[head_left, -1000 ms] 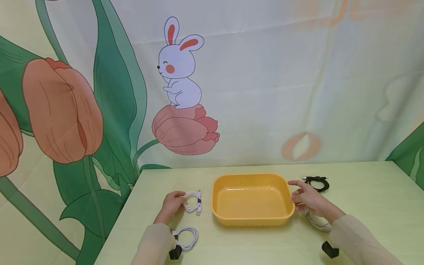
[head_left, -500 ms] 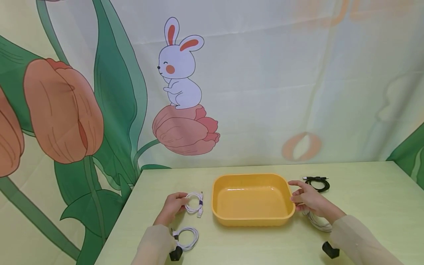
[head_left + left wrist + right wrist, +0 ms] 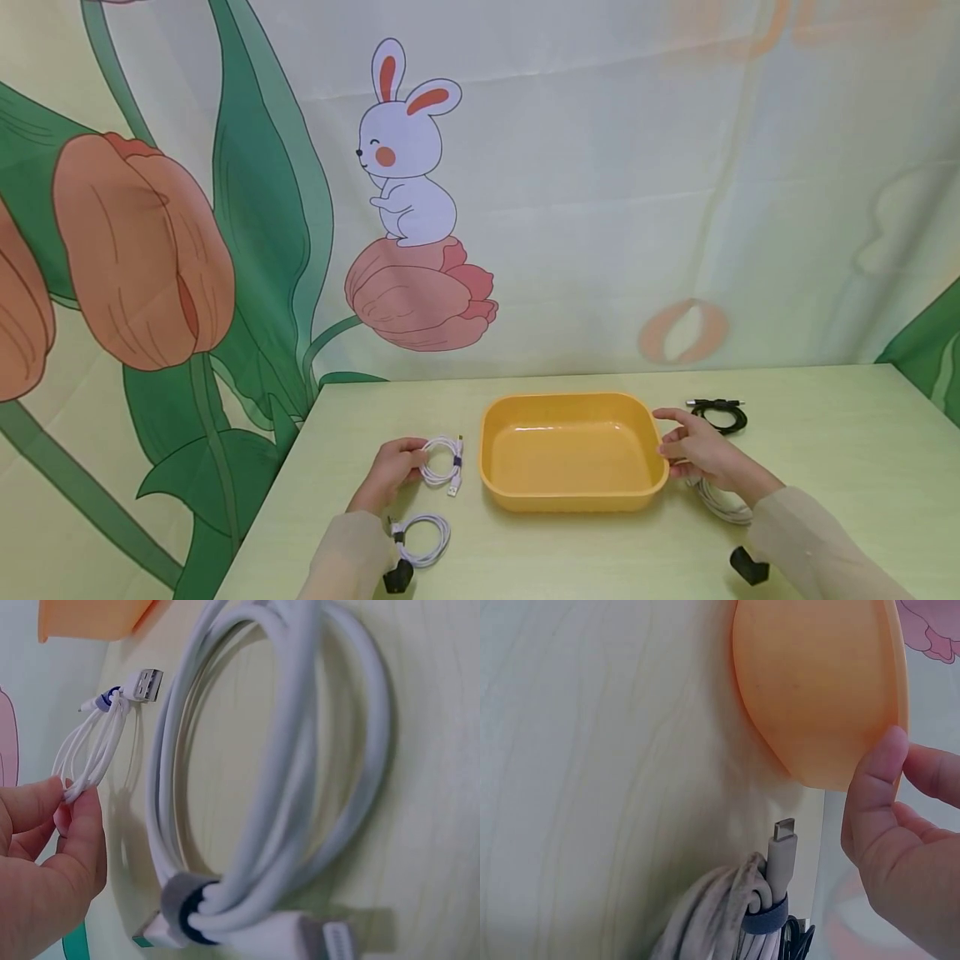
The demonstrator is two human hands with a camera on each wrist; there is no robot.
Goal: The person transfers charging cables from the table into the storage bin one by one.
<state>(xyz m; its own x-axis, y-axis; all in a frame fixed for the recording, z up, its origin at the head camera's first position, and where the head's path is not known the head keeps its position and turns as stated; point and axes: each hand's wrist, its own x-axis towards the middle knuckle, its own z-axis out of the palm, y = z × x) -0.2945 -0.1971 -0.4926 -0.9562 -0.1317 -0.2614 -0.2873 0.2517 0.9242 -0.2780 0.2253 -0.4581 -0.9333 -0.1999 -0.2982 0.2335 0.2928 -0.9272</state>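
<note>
1. While the pale, faintly grained surface (image 3: 570, 558) runs beneath, the glossy, round-cornered yellow tray (image 3: 573, 503) stands upright on it.
2. At the tray's right rim, the right hand (image 3: 701, 454) pinches narrowly, thumb and index finger nearly together.
3. Left of the tray, the left hand (image 3: 390, 471) has its grip closely pinching the thin white cable (image 3: 101, 761), a smooth, strapped coil.
4. Right of the tray lies a thick, bundled greyish cable (image 3: 705, 915).
</note>
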